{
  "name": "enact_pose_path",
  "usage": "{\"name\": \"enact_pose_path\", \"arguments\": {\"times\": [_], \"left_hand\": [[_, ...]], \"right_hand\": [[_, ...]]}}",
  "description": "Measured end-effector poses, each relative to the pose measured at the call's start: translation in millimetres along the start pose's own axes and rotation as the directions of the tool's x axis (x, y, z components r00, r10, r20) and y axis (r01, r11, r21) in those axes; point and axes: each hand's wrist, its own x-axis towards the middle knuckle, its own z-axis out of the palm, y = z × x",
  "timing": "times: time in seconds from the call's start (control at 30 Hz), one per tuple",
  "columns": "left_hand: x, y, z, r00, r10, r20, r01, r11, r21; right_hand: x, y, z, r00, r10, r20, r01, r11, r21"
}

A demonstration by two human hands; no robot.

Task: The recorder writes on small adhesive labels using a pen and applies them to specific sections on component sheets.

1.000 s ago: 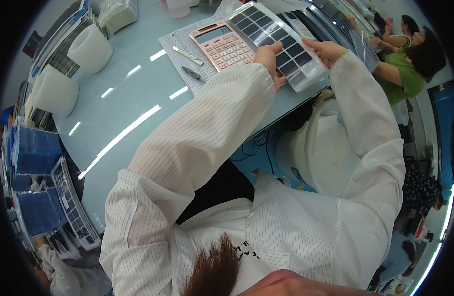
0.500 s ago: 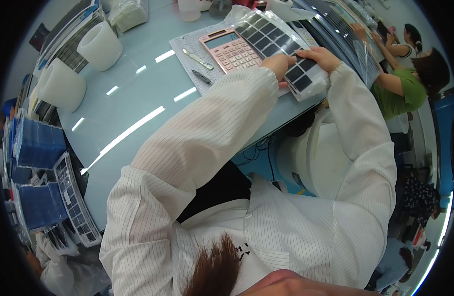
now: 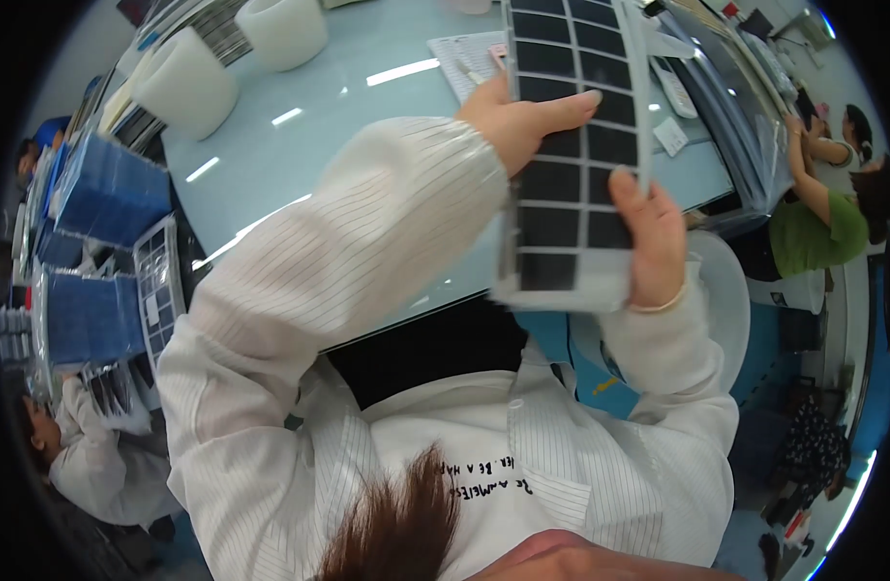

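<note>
Dark-celled panel (image 3: 573,155) now lifted off table (image 3: 300,165), gripped by left hand (image 3: 517,116) and right hand (image 3: 648,232).

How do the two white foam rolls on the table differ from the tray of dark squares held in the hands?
The white foam rolls are round and stand on the table, untouched; the tray of dark squares is flat, long and lifted, gripped by the left hand and right hand. Both show white material.

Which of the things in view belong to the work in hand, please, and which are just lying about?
In hand:
tray of dark squares
left hand
right hand

Lying about:
two white rolls
blue stacks
paper sheet
table
</note>
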Motion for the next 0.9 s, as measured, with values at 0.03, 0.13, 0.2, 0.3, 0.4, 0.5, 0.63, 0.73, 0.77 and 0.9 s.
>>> {"name": "enact_pose_path", "arguments": {"times": [0.03, 0.13, 0.2, 0.3, 0.4, 0.5, 0.63, 0.73, 0.77, 0.9], "left_hand": [[-7, 1, -19, 0.999, 0.001, 0.041, 0.000, 0.999, -0.035], [-37, 17, -76, 0.992, -0.018, 0.127, -0.001, 0.989, 0.149], [-53, 24, -121, 0.980, -0.092, 0.176, 0.047, 0.969, 0.244], [-76, 35, -171, 0.937, -0.341, 0.069, 0.268, 0.835, 0.480], [-82, 34, -197, 0.881, -0.457, 0.118, 0.255, 0.671, 0.696], [-69, 20, -212, 0.684, -0.693, 0.230, 0.275, 0.536, 0.798], [-56, 3, -214, 0.654, -0.708, 0.268, 0.157, 0.473, 0.867], [-52, 7, -208, 0.605, -0.769, 0.207, 0.234, 0.420, 0.877], [-53, 6, -209, 0.632, -0.743, 0.221, 0.183, 0.420, 0.889], [-61, 13, -204, 0.737, -0.663, 0.134, 0.082, 0.284, 0.955]], "right_hand": [[-11, 9, 25, 0.999, -0.034, 0.001, 0.034, 0.997, 0.071], [-24, 42, 49, 0.942, 0.029, 0.333, -0.020, 0.999, -0.029], [-23, 47, 50, 0.846, 0.143, 0.513, -0.106, 0.989, -0.102], [-18, 37, 48, 0.852, 0.039, 0.521, 0.205, 0.892, -0.403], [-8, 26, 35, 0.922, -0.053, 0.383, 0.236, 0.862, -0.449], [14, 37, 53, 0.849, -0.344, 0.401, 0.517, 0.697, -0.497], [31, 68, 74, 0.835, -0.134, 0.534, 0.431, 0.762, -0.483], [41, 75, 82, 0.814, 0.232, 0.533, 0.088, 0.857, -0.508], [45, 75, 83, 0.812, 0.235, 0.535, 0.089, 0.855, -0.511], [55, 73, 85, 0.780, 0.351, 0.518, -0.011, 0.836, -0.549]]}}
